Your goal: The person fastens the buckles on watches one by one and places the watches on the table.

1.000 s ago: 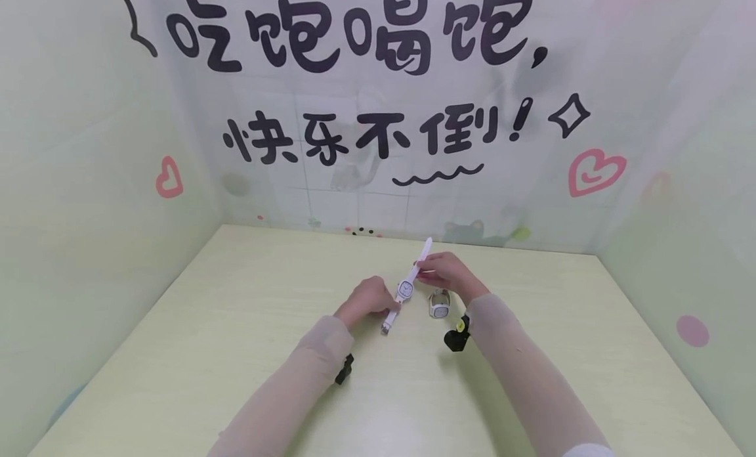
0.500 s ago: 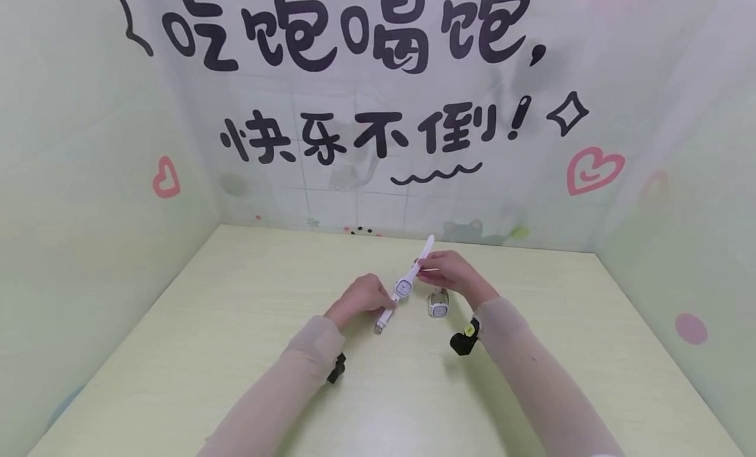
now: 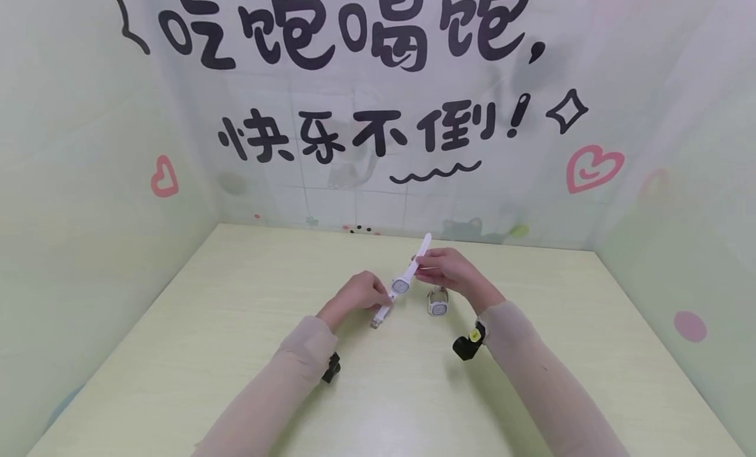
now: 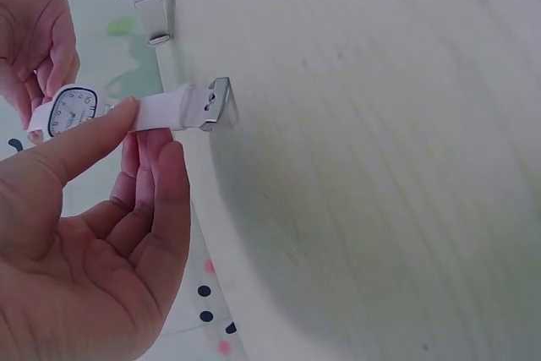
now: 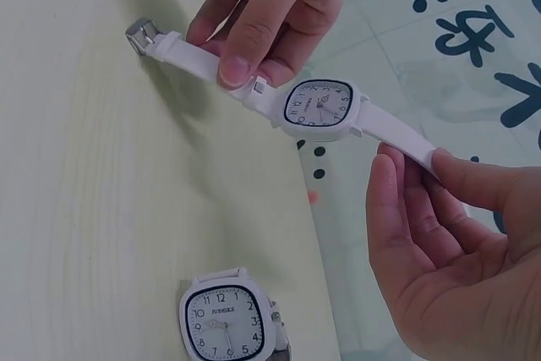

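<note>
A white wristwatch [image 3: 400, 285] with a squarish dial is stretched out straight between both hands, its strap unfastened. My left hand [image 3: 361, 293] pinches the buckle half of the strap between thumb and fingers; the metal buckle [image 4: 221, 101] sticks out beyond the fingertips in the left wrist view. My right hand [image 5: 456, 243] pinches the other strap half near the case, thumb on top, and that strap's tip rises past the fingers in the head view. A second white wristwatch [image 5: 226, 319], its strap looped behind the case, stands on the table beside my right hand.
The pale wooden table [image 3: 236, 352] runs back to a printed curtain wall [image 3: 266, 201] with black lettering. Side curtains close off left and right. A black wrist camera [image 3: 469, 344] hangs under the right wrist and another black camera [image 3: 332, 368] under the left.
Both hands keep their hold on the watch. The watch has shifted slightly left and up in the head view, and its dial tilts a little differently. The second watch stays put.
</note>
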`<state>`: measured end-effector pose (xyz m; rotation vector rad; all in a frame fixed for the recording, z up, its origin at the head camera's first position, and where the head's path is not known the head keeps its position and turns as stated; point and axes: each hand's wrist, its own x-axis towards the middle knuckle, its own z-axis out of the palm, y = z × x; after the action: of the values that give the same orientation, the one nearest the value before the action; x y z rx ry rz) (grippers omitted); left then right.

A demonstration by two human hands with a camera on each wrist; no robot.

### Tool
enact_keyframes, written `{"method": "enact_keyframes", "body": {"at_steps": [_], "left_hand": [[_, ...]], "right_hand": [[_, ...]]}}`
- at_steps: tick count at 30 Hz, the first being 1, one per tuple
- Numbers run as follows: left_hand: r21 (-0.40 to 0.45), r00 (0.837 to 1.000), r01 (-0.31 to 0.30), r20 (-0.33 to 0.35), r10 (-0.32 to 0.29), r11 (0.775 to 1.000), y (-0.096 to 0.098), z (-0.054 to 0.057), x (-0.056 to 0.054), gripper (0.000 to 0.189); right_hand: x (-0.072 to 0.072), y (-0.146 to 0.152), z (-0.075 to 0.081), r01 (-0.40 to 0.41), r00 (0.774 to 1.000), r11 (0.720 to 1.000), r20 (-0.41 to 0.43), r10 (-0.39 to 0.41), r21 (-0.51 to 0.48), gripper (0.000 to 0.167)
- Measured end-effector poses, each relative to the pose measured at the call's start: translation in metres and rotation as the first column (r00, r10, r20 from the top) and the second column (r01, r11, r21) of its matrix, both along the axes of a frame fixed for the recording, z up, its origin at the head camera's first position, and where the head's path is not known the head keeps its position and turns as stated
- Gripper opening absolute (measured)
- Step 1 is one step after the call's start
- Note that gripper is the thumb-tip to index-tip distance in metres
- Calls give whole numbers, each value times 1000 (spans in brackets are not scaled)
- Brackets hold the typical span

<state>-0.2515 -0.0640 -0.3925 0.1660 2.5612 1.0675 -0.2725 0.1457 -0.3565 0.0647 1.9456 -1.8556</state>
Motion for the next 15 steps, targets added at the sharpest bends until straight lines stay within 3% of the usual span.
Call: {"method": "enact_keyframes", "body": {"at_steps": [8, 15], "left_hand": [[30, 1000, -3, -14, 3, 1000, -6, 2, 0, 14], [-60, 996, -37, -82, 32, 998, -11, 7, 2, 15]], "right_hand": [[8, -7, 11, -11, 999, 1000, -31, 12, 19, 34], [10, -9, 17, -19, 997, 1000, -72, 19, -5, 33]]}}
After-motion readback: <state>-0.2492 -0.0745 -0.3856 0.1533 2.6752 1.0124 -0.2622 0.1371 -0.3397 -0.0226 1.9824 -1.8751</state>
